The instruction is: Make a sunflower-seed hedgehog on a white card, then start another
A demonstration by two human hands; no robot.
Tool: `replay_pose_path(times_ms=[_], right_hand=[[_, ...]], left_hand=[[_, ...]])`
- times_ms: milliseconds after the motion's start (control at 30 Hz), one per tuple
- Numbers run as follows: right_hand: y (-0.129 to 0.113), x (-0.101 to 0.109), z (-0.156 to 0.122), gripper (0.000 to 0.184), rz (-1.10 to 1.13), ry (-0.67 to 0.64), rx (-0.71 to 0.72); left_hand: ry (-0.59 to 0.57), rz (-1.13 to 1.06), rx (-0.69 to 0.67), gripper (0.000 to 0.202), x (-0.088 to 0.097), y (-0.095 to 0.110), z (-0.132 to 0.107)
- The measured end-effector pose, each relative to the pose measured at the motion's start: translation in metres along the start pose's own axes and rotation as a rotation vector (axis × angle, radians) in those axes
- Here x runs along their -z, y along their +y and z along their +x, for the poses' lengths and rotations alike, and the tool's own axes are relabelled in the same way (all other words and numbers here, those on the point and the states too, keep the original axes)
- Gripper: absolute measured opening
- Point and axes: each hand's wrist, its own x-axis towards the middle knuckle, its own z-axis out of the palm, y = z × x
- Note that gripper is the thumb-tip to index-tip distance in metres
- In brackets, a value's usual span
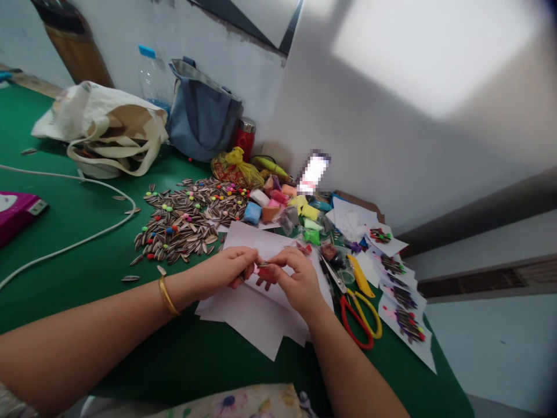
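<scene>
My left hand (238, 267) and my right hand (301, 280) meet over white paper sheets (261, 325), their fingers closed in pinches. A small striped sunflower seed (263, 265) shows between the right fingertips and reaches toward the left ones. The left fingers are curled round what looks like another seed, mostly hidden. Pink and brown shapes lie on the top sheet just under the fingers. To the left spreads a pile of sunflower seeds (183, 226), dotted with small coloured balls. Packs of coloured modelling clay (270, 215) sit beyond the paper.
Scissors (359, 319) and a yellow cutter (360, 276) lie right of my right hand. Paper pieces with seed-and-clay figures (407, 325) line the right edge. A phone (314, 172), a blue bag (202, 113) and a cream bag (113, 128) stand behind. A white cable (96, 235) crosses the left.
</scene>
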Motion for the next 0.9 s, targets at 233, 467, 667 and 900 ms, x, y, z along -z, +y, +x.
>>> replay_pose_path(times_ms=[233,467,667,900], right_hand=[[0.0,0.002,0.001,0.009,-0.037,-0.005,0.025],[0.013,0.021,0.006,0.004,-0.115,0.085,-0.037],[0.001,0.011,0.001,0.005,-0.041,0.032,0.014],[-0.011,-0.017,-0.011,0.013,0.011,-0.018,0.065]], left_hand=[[-0.003,-0.186,0.072,0.044,-0.003,-0.003,0.001],[0.056,-0.227,0.079,0.04,0.003,-0.006,0.004],[0.038,-0.428,0.196,0.044,0.001,-0.002,0.003],[-0.18,-0.534,0.271,0.057,-0.007,-0.002,-0.002]])
